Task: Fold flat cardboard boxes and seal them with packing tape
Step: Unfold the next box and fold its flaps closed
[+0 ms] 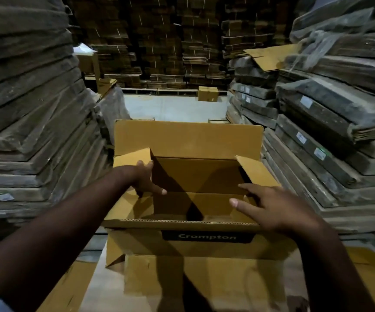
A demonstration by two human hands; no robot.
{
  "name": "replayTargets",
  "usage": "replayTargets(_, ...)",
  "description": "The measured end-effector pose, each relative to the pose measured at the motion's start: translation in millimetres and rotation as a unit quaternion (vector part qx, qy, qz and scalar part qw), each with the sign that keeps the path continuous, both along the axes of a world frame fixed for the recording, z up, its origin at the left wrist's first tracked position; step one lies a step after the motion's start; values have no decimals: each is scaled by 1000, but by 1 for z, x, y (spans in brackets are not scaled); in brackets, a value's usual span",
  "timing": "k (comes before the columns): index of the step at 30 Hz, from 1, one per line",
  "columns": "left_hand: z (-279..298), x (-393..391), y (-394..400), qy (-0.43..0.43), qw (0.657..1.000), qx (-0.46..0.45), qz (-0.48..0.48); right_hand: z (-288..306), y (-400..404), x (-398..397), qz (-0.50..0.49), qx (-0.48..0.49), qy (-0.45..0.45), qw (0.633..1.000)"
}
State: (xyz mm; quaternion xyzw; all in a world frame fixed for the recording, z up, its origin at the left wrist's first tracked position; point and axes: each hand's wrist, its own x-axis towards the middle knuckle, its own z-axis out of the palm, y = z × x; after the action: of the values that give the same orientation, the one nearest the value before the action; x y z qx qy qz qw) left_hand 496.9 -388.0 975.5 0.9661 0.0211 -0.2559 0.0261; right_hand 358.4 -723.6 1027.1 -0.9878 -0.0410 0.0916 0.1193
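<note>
A brown cardboard box [188,140] stands open in front of me, its far long flap upright and a black "Crompton" label on its near wall. My left hand [145,179] rests with spread fingers on the left short flap, which tilts inward. Over at the right short flap, my right hand [269,206] lies flat with straight fingers across the flap's near corner. The near long flap leans toward me along the front rim. No tape is in view.
Tall stacks of bundled flat cartons [24,113] rise on the left, and more wrapped stacks [330,122] on the right. Flat cardboard [204,280] lies under the box. A small assembled box [208,93] sits on the grey floor beyond.
</note>
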Motion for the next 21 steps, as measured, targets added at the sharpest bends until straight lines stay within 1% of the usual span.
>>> replayTargets(2,-4,-2,-8,2,999,35,11,2,-8,4,31,-26,39,998)
replayTargets(5,0,-3,-10,7,999,38,22,1,-14,14,63,-76,67,993)
replayTargets(7,7,-1,-3,6,999,6,32,-9,-21,30,59,-113,80,989)
replayTargets(10,17,3,10,28,996,-65,56,-33,-29,57,38,-211,97,972)
replayTargets(12,18,3,14,54,993,-86,57,-44,-27,69,59,-274,92,955)
replayTargets(14,18,2,12,72,993,-85,47,-43,-21,78,94,-312,98,940)
replayTargets(15,18,1,11,77,993,-79,44,-41,-19,84,104,-309,122,938)
replayTargets(16,18,0,10,80,993,-71,43,-37,-18,89,99,-281,166,940)
replayTargets(18,15,-2,8,83,995,-45,40,-32,-16,97,66,-187,274,941)
replayTargets(19,14,-4,6,82,996,-30,34,-29,-13,99,59,-144,311,938)
replayTargets(21,7,-6,5,72,997,-5,25,-26,-7,97,86,-103,335,933)
